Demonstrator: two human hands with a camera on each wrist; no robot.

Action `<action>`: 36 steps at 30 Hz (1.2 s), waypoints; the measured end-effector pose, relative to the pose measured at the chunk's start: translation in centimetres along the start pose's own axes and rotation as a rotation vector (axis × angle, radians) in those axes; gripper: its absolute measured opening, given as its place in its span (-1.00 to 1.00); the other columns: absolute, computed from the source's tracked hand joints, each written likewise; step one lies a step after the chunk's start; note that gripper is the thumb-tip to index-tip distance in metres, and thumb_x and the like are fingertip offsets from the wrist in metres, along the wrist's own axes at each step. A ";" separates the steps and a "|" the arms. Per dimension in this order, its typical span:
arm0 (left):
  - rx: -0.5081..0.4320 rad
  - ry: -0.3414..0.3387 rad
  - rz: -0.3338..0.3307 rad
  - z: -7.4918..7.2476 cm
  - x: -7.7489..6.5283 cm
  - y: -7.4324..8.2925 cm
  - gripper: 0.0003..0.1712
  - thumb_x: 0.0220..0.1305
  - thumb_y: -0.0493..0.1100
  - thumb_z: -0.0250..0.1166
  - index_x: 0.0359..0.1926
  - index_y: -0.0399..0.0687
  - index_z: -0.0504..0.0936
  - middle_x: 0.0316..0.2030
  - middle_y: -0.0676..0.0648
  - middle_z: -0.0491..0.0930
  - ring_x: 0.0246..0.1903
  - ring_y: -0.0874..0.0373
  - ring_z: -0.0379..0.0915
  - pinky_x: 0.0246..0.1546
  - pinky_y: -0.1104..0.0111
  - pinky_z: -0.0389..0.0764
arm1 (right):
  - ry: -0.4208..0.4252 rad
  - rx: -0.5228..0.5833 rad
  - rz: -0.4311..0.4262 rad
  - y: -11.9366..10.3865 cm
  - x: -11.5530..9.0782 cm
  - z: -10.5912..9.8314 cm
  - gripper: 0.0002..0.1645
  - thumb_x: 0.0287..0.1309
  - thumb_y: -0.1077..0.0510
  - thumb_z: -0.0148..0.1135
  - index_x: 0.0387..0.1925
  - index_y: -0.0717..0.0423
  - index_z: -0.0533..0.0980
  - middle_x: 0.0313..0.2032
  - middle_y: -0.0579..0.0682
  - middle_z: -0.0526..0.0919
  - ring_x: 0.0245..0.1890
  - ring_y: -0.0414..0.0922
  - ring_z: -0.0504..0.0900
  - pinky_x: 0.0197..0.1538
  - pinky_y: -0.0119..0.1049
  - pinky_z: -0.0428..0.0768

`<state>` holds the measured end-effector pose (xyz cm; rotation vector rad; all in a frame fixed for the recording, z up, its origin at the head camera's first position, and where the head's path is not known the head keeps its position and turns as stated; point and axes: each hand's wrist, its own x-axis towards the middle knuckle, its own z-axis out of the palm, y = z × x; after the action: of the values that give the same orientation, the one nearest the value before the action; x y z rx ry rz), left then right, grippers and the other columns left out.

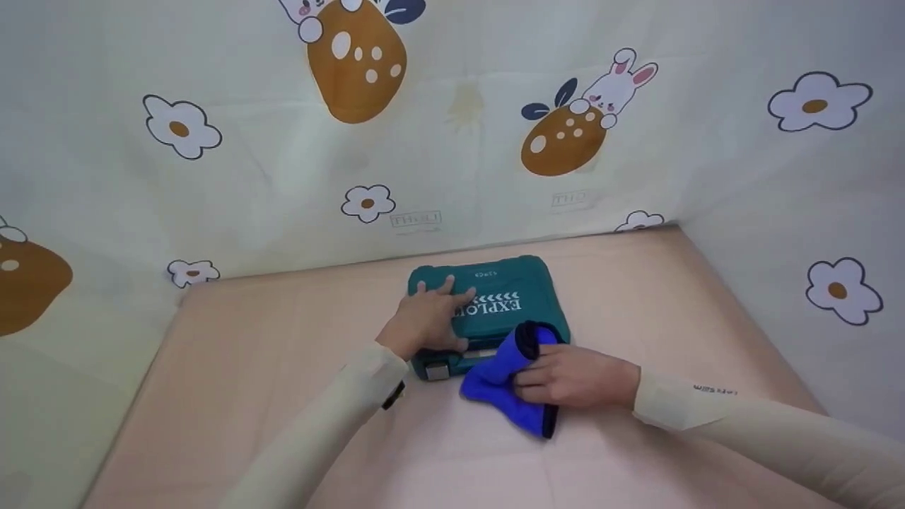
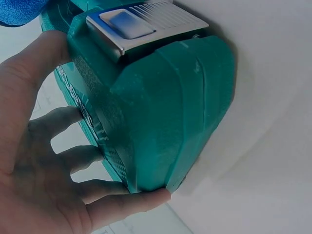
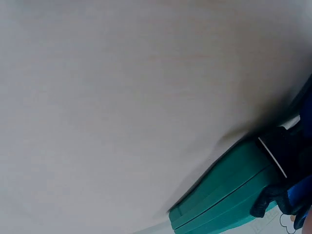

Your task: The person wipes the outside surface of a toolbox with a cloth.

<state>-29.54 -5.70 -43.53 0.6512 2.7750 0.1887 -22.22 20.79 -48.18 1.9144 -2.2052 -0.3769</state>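
Note:
A green plastic tool case lies flat on the table, its white lettering upside down from here. My left hand rests on the lid's left part with fingers spread; in the left wrist view the thumb and fingertips touch the green case. A metal latch is at the case's near left corner. My right hand grips a bunched blue cloth with black edging against the near right side of the case. The cloth hides the handle's right part. The right wrist view catches the case's side beside dark cloth folds.
The pale pink table top extends around the case. Behind it and along the sides hangs pale fabric printed with flowers and rabbits. A dark item sits by the left sleeve cuff.

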 end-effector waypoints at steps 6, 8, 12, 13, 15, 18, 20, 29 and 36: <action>0.008 0.003 -0.001 -0.2 -0.1 0.0 0.06 0.14 0.20 0.51 0.58 0.35 0.17 0.57 -0.15 -0.06 0.42 -0.53 -0.13 0.30 -0.30 0.12 | 0.005 -0.032 -0.006 0.0 0.1 0.2 -0.52 0.26 0.07 0.44 0.19 -0.04 0.60 0.16 -0.11 0.64 0.14 -0.18 0.59 0.10 -0.29 0.53; 0.007 0.002 -0.004 -0.1 -0.2 -0.1 0.06 0.14 0.21 0.51 0.58 0.35 0.16 0.57 -0.15 -0.06 0.42 -0.53 -0.13 0.30 -0.30 0.12 | 0.013 -0.050 -0.007 -0.1 0.3 0.3 -0.49 0.25 0.07 0.45 0.22 -0.04 0.58 0.17 -0.12 0.63 0.15 -0.18 0.58 0.10 -0.28 0.52; 0.030 0.009 0.002 -0.1 -0.2 -0.3 0.06 0.13 0.23 0.50 0.58 0.34 0.17 0.56 -0.16 -0.03 0.41 -0.53 -0.10 0.29 -0.29 0.18 | 0.027 -0.099 -0.009 -0.1 1.0 0.5 -0.44 0.27 0.09 0.43 0.29 -0.04 0.54 0.21 -0.14 0.60 0.21 -0.19 0.53 0.07 -0.30 0.49; 0.038 0.012 0.006 -0.1 -0.2 -0.3 0.06 0.13 0.24 0.49 0.58 0.33 0.18 0.56 -0.17 -0.02 0.41 -0.54 -0.09 0.28 -0.28 0.20 | 0.032 -0.111 -0.009 -0.1 1.3 0.5 -0.43 0.28 0.09 0.43 0.30 -0.04 0.54 0.21 -0.14 0.60 0.22 -0.19 0.52 0.07 -0.30 0.48; 0.050 0.020 0.013 -0.1 -0.2 -0.4 0.06 0.13 0.25 0.49 0.58 0.31 0.19 0.55 -0.18 -0.01 0.39 -0.54 -0.06 0.27 -0.27 0.23 | 0.038 -0.126 -0.006 -0.1 2.0 0.5 -0.44 0.30 0.09 0.41 0.31 -0.04 0.53 0.22 -0.14 0.59 0.24 -0.19 0.50 0.07 -0.30 0.47; 0.052 0.032 0.016 0.0 -0.2 -0.6 0.05 0.13 0.27 0.48 0.58 0.30 0.19 0.55 -0.19 0.01 0.39 -0.55 -0.05 0.26 -0.28 0.25 | 0.046 -0.123 0.004 -0.4 3.4 0.5 -0.45 0.33 0.08 0.38 0.32 -0.04 0.52 0.23 -0.14 0.59 0.26 -0.19 0.49 0.12 -0.30 0.47; 0.051 0.042 0.019 0.2 -0.2 -0.6 0.04 0.15 0.29 0.46 0.57 0.28 0.20 0.55 -0.20 0.02 0.38 -0.56 -0.04 0.25 -0.28 0.25 | 0.048 -0.120 0.014 -0.7 4.5 0.4 -0.46 0.35 0.08 0.35 0.33 -0.04 0.52 0.23 -0.13 0.59 0.26 -0.19 0.49 0.14 -0.30 0.47; 0.057 0.075 0.028 0.5 -0.4 -0.6 -0.09 0.27 0.25 0.37 0.56 0.29 0.23 0.53 -0.20 0.06 0.38 -0.53 0.02 0.24 -0.28 0.27 | 0.053 -0.117 0.041 -1.6 7.1 0.5 -0.50 0.42 0.07 0.26 0.35 -0.04 0.51 0.24 -0.13 0.58 0.27 -0.22 0.47 0.09 -0.32 0.46; 0.059 0.062 0.035 0.4 -0.3 -0.2 -0.01 0.21 0.29 0.41 0.57 0.31 0.20 0.55 -0.17 0.01 0.39 -0.52 -0.02 0.23 -0.29 0.27 | 0.028 -0.083 0.066 -1.6 4.5 0.6 -0.45 0.39 0.07 0.31 0.36 -0.02 0.49 0.25 -0.11 0.57 0.29 -0.20 0.46 0.20 -0.26 0.43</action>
<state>-29.24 -5.99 -43.92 0.7210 2.8391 0.1374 -21.53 16.20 -49.33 1.7896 -2.1928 -0.4213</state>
